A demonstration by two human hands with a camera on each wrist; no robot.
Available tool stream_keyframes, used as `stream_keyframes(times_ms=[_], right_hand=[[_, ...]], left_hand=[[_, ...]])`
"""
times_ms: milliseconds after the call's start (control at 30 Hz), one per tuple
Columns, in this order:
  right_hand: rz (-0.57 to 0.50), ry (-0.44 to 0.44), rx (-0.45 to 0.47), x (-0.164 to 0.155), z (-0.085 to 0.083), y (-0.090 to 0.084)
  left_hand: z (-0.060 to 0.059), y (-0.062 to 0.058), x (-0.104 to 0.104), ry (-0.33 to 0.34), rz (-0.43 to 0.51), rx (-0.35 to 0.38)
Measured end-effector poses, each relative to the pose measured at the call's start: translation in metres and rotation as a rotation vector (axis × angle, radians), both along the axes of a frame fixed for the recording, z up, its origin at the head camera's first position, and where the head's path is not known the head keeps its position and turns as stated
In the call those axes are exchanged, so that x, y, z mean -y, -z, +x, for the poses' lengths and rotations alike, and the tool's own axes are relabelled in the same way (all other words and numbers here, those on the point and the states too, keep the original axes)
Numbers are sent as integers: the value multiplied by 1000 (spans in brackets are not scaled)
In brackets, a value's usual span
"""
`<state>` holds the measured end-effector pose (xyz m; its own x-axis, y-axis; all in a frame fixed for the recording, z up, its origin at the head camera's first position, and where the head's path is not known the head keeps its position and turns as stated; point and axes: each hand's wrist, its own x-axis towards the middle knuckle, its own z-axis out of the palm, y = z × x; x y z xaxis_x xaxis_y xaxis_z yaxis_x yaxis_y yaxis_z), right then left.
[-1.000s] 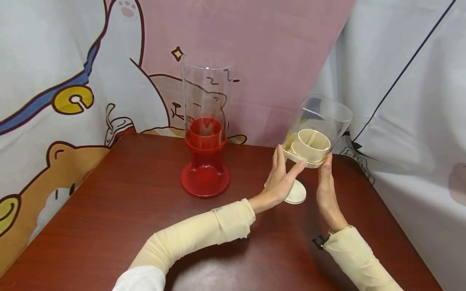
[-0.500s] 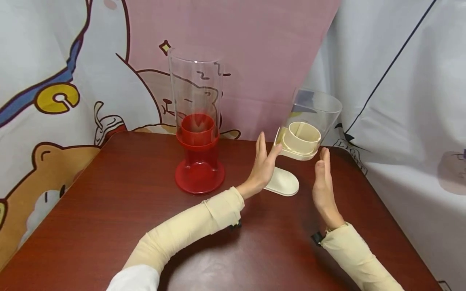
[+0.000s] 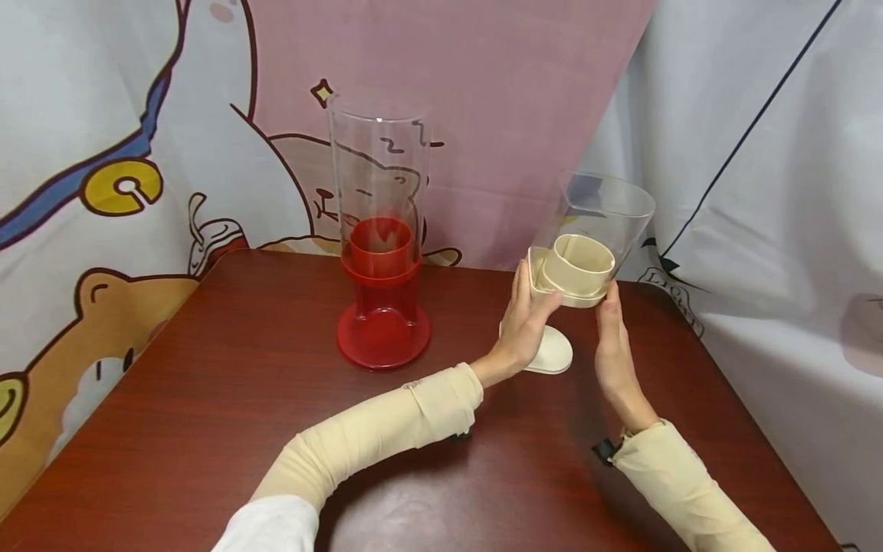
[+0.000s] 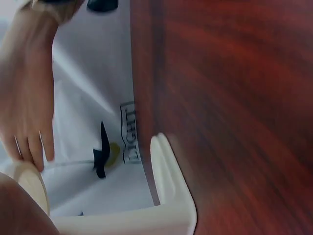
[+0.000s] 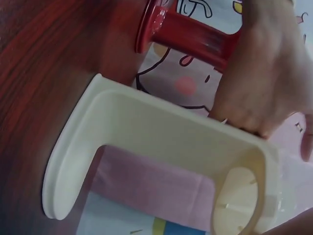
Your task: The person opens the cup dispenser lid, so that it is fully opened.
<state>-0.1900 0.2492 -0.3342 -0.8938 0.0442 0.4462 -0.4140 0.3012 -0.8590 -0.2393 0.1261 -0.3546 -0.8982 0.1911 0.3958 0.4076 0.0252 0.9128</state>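
Observation:
A cream stand [image 3: 582,264] with a clear, open-topped container [image 3: 614,199] stands at the right of the table in the head view. Its flat oval foot [image 3: 553,354] is on the table. My left hand [image 3: 520,326] touches the stand's left side, thumb in front, fingers partly hidden behind it. On the right side, my right hand [image 3: 616,360] rests its fingertips just below the container. Its straight fingers reach the cream rim [image 4: 32,183] in the left wrist view. The right wrist view shows the stand's hollow underside [image 5: 161,127], with the left hand [image 5: 266,78] beyond.
To the left stands a red dispenser-like stand [image 3: 383,337] with a tall clear cylinder [image 3: 379,165]. Both stands are on a dark reddish-brown table [image 3: 228,399]. A cartoon-printed cloth [image 3: 497,115] hangs behind and beside the table.
Half a second ago both hands were apart from the cream stand, fingers spread or straight. Both have come back against its sides. The head view has shifted slightly; the stands appear in place.

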Motion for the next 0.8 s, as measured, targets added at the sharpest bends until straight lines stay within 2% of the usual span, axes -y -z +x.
stream_keyframes(times_ms=[100,167,267,333,433,533,600,700,800], right_hand=[[-62,-71,-50,1,0,-3],[-91,-94,-54,0,1,-4],[-137,-96,-52,-8,-2,0],[-163,-82,-54,-16,-9,3],[-188,-83,-60,-30,-26,4],[-150,-106,-42,-41,-44,4],[-143,-144,-26,-45,-55,5],[-145,-165,7,-47,-67,7],[-155,-159,12,-46,-73,8]], left_hand=[[11,0,-3,-24,-74,4],[15,0,-3,-15,-91,12],[17,-1,-1,-11,-114,35],[10,-2,3,-15,-129,24],[-11,-11,11,-12,-166,22],[-35,-18,19,20,-193,24],[-46,-20,21,58,-221,21],[-56,-20,18,122,-265,-8],[-61,-20,15,163,-263,-30]])
